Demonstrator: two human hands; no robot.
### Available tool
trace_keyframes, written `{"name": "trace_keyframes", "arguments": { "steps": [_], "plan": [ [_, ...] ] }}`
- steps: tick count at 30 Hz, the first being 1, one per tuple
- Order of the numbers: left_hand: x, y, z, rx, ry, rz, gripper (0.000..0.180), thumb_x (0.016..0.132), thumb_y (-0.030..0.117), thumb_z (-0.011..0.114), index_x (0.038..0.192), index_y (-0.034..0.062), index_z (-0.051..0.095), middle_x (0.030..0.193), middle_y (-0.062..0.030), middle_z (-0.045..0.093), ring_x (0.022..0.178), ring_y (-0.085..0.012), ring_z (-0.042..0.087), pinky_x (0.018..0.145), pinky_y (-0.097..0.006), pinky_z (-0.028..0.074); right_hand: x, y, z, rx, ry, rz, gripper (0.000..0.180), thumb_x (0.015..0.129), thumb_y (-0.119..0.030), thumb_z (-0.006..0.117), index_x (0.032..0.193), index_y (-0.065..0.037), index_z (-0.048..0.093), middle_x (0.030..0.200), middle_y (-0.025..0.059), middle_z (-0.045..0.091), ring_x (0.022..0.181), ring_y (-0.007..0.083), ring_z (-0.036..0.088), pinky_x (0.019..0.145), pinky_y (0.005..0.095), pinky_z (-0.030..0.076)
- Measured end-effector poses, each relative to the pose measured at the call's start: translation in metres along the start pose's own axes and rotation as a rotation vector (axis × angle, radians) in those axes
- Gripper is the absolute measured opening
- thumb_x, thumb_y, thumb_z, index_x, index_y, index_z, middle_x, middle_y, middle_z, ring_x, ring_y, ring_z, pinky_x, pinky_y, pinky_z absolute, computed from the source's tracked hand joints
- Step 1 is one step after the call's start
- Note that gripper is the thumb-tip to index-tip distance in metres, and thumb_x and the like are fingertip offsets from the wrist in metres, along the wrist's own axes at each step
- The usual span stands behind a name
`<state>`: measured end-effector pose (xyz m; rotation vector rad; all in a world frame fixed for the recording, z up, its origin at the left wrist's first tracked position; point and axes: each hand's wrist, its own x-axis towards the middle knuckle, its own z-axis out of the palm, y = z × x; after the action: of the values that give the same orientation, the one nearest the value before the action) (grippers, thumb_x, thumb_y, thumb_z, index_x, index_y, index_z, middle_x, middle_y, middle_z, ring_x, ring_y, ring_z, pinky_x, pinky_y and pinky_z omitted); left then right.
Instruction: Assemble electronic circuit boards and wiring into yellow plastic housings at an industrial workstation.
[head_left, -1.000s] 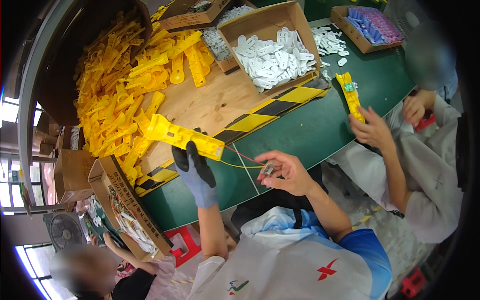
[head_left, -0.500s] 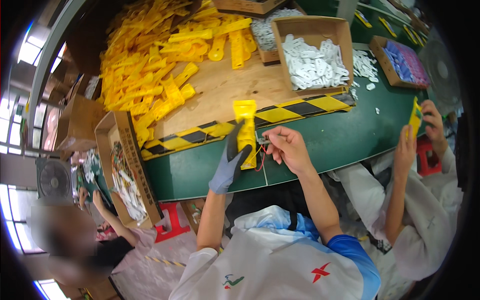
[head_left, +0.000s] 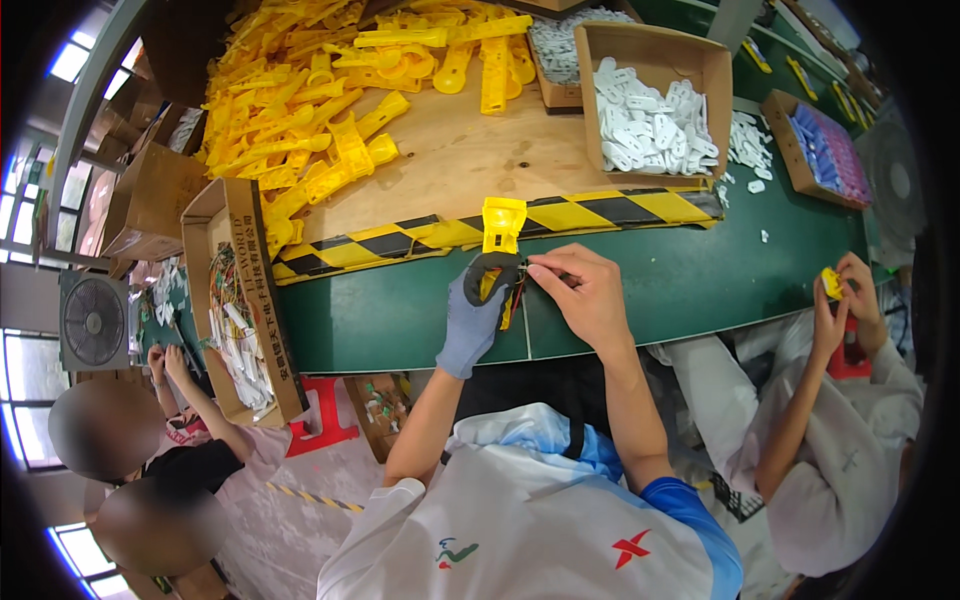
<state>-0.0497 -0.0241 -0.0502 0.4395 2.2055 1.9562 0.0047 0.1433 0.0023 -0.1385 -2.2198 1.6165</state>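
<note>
A yellow plastic housing [head_left: 503,225] stands out above my left hand [head_left: 470,318], which wears a grey glove with black fingers. The gloved fingers wrap round its lower half and hide much of it. Close on the right, my bare right hand [head_left: 585,300] pinches a small wired part [head_left: 526,266] between thumb and forefinger, against the housing's side. Most of that part is hidden by the fingertips. Thin red wire [head_left: 518,293] hangs beside the glove. Both hands are over the near edge of the green table [head_left: 660,270].
A heap of yellow housings [head_left: 300,120] covers the wooden board [head_left: 470,150], edged with striped tape [head_left: 590,213]. White pieces fill a carton [head_left: 655,165]; another carton [head_left: 270,300] with wires stands left. On the right, a co-worker's hands [head_left: 850,295] hold a yellow piece.
My left hand has turned and closed further round the housing. My right fingertips have come in against its side with the wired part. The view has shifted slightly.
</note>
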Motion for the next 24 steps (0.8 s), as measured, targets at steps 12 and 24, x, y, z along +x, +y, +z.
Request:
{"name": "trace_keyframes", "arguments": {
  "steps": [12,24],
  "plan": [
    [0.005,0.003,-0.007,-0.084,-0.059,-0.109,0.028,0.084,-0.005,0.06,0.111,0.0016,0.063,0.107,-0.0085,0.066,0.095,-0.0152,0.06,0.088,-0.028,0.047,0.001,0.009,-0.014,-0.093,-0.124,-0.113,0.014,0.085,-0.005,0.07,0.099,-0.001,0.07,0.094,0.0106,0.072,0.077,0.0234,0.07,0.068,0.0298,0.055],
    [-0.007,-0.003,-0.015,-0.046,-0.173,-0.093,0.066,0.086,0.01,0.072,0.142,0.0037,0.038,0.117,-0.0137,0.061,0.103,-0.0185,0.058,0.09,-0.033,0.048,0.006,0.021,-0.02,0.284,-0.196,0.258,0.012,0.088,-0.004,0.069,0.098,0.003,0.066,0.087,0.0061,0.07,0.077,0.0096,0.065,0.072,0.023,0.053]
  ]
}}
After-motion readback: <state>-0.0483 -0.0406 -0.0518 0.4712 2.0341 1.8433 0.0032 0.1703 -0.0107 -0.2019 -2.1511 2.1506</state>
